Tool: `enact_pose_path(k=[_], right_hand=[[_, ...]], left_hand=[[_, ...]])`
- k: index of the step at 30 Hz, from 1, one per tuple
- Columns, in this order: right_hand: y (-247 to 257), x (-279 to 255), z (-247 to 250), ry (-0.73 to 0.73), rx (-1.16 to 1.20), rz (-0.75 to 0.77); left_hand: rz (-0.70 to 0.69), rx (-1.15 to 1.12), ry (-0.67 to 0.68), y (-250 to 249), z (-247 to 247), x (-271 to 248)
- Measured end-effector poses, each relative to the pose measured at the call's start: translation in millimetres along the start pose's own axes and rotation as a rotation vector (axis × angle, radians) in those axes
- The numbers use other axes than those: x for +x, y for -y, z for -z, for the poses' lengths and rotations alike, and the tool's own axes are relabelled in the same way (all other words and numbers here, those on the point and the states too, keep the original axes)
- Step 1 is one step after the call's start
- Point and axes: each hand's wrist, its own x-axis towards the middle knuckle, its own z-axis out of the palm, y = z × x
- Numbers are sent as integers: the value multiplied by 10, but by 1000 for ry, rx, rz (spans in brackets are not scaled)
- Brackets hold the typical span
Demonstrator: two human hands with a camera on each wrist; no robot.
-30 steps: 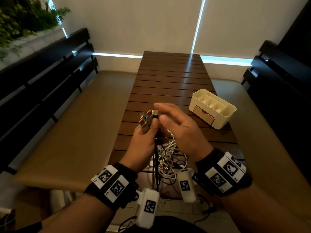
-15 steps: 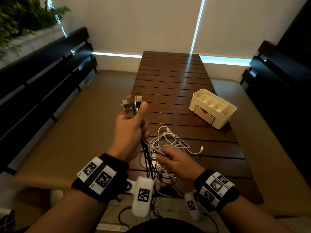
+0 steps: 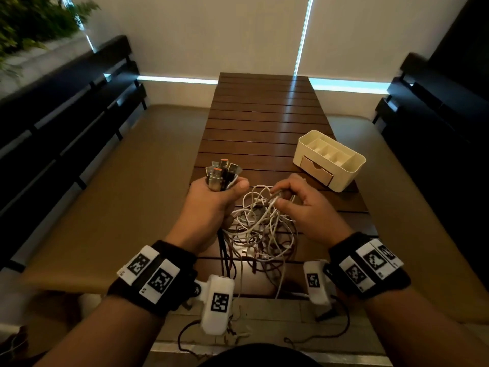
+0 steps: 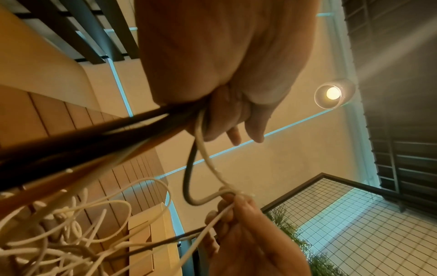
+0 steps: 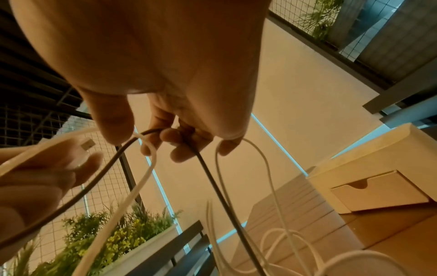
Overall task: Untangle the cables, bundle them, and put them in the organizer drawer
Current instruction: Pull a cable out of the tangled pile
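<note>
My left hand [image 3: 215,198] grips a bunch of USB plugs [image 3: 223,174] upright in its fist, above the table's left edge; the cords run down out of the fist [image 4: 165,119]. A tangle of white and dark cables [image 3: 260,229] hangs and lies between both hands. Just right of it, my right hand [image 3: 296,200] pinches strands of the tangle, a white cord and a dark cord [image 5: 203,164] passing through its curled fingers [image 5: 182,143]. The cream organizer [image 3: 332,158] stands further right on the table, its drawer [image 3: 316,172] closed.
The slatted wooden table [image 3: 264,115] stretches away ahead. Tan bench cushions [image 3: 119,181] flank it, with dark slatted backrests on both sides. Thin cords [image 3: 264,337] dangle off the near table edge toward the floor. A planter [image 3: 34,25] sits at the far left.
My left hand has lowered and shifted right with the plugs. My right hand has risen from the near tangle, lifting strands up beside the left fist.
</note>
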Motion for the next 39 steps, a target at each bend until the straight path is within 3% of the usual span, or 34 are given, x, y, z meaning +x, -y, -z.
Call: enact_pose_path(k=[3, 7, 16, 21, 26, 30, 32, 34, 37, 39], right_hand=[[57, -19, 47, 21, 77, -48], [79, -11, 115, -105, 11, -71], [162, 119, -32, -225, -84, 260], [241, 161, 11, -269, -52, 298], [132, 61, -75, -89, 88, 81], [-230, -24, -202, 25, 24, -95], [-264, -6, -144, -43, 137, -134], [-182, 78, 3, -186, 200, -124], [20, 260, 293, -427, 199, 38], [92, 336, 455, -469, 96, 152]], left_hand=[[-11, 26, 25, -27, -30, -21], [-34, 24, 14, -63, 1, -34], [-90, 230, 96, -66, -238, -61], [-179, 356, 68, -116, -307, -43], [-269, 219, -67, -326, -282, 20], [-321, 33, -146, -534, -115, 40], [-279, 86, -147, -508, 14, 39], [-150, 273, -111, -385, 120, 27], [67, 580, 12, -145, 197, -13], [76, 631, -28, -47, 206, -30]])
